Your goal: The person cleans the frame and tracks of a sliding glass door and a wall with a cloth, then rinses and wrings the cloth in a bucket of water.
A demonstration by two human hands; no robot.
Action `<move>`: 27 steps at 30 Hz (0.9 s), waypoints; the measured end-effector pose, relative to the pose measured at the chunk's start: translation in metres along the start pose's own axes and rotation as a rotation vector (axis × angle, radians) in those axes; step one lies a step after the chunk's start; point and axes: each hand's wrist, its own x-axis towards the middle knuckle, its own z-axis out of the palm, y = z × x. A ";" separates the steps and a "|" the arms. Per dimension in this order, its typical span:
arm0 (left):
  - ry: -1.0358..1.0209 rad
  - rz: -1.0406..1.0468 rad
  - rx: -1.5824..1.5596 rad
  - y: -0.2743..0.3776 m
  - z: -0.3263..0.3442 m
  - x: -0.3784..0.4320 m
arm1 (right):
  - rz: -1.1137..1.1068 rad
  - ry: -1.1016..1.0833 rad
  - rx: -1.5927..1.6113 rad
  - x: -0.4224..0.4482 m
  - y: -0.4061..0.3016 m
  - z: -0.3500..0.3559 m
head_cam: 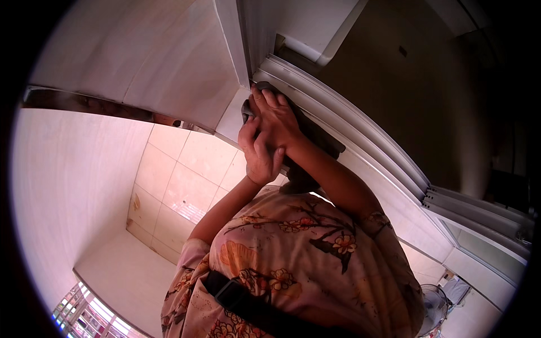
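A dark cloth (pixel 315 131) lies bunched along the pale ledge beside the metal sliding-window track, in its corner. My right hand (pixel 275 117) rests on the cloth, palm down, fingers stretched towards the corner, with some cloth showing past the fingertips. Against its near side is my left hand (pixel 261 150), fingers bent and thumb apart, close to a fold of the cloth. Whether the left fingers grip any cloth is hidden. A loose part of the cloth hangs below the right wrist, in front of the flower-print shirt (pixel 291 253).
The grooved window track (pixel 351 122) runs down to the right beside dark glass (pixel 401 105). A tiled wall panel (pixel 177 55) rises at upper left. Far below is a tiled floor (pixel 181 181). An electric fan (pixel 433 306) stands at lower right.
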 end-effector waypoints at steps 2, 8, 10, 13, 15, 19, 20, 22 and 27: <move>0.001 -0.026 -0.017 0.000 -0.003 0.002 | 0.056 -0.121 -0.111 0.000 -0.006 -0.004; -0.084 -0.074 0.021 0.001 -0.027 0.012 | 0.169 -0.115 -0.173 -0.047 -0.008 -0.037; -0.080 -0.099 0.077 -0.007 -0.036 0.018 | 0.217 -0.061 -0.163 -0.072 -0.004 -0.041; -0.075 -0.118 0.115 -0.024 -0.039 0.022 | 0.256 -0.028 -0.235 -0.109 -0.001 -0.051; -0.045 -0.148 0.200 -0.035 -0.033 0.020 | 0.257 -0.006 -0.241 -0.132 0.003 -0.056; -0.036 -0.102 0.237 -0.040 -0.029 0.018 | 0.301 -0.032 -0.166 -0.161 0.008 -0.068; -0.037 -0.101 0.231 -0.040 -0.028 0.018 | 0.279 0.012 -0.028 -0.164 0.012 -0.071; -0.060 -0.096 0.243 -0.040 -0.028 0.018 | 0.263 0.053 0.110 -0.155 0.012 -0.079; -0.066 -0.094 0.254 -0.042 -0.028 0.017 | 0.135 0.200 0.397 -0.080 -0.010 -0.089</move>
